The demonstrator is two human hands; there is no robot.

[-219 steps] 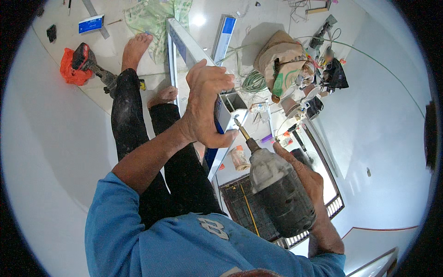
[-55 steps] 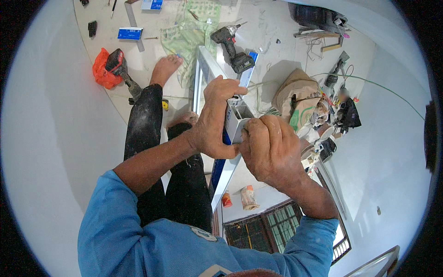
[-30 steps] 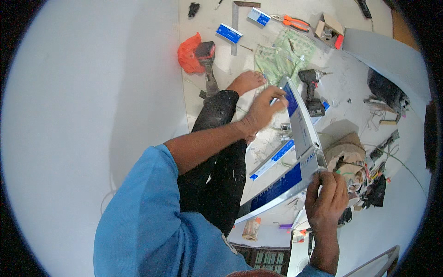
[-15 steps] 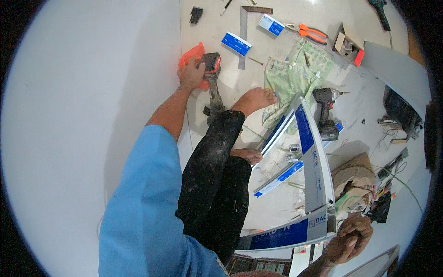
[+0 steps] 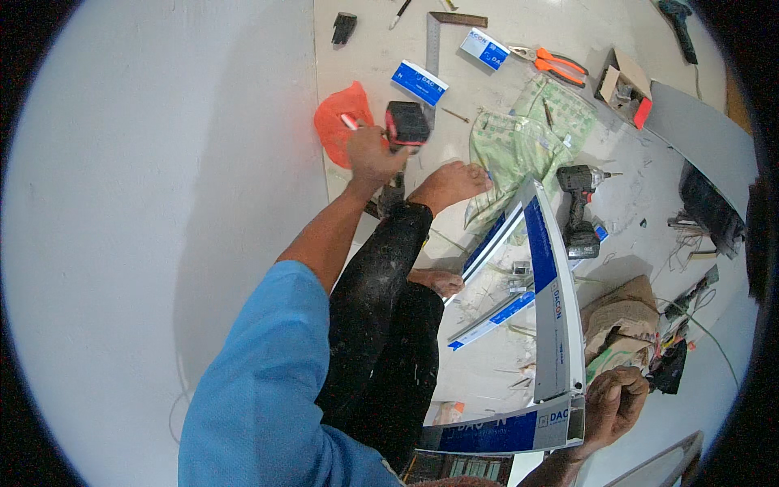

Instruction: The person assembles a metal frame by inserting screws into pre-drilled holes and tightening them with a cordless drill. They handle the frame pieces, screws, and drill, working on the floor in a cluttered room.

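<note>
Having left the frame (image 5: 552, 325), the left hand (image 5: 372, 154) now closes on the red-black tool (image 5: 404, 130) while the right hand (image 5: 613, 404) grips the frame's corner.

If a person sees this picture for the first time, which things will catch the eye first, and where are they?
The long white and blue metal frame stands out most, running from the centre to the lower right, where the right hand grips its corner. Near the top centre, the left hand closes on a red and black power tool beside an orange bag.
</note>
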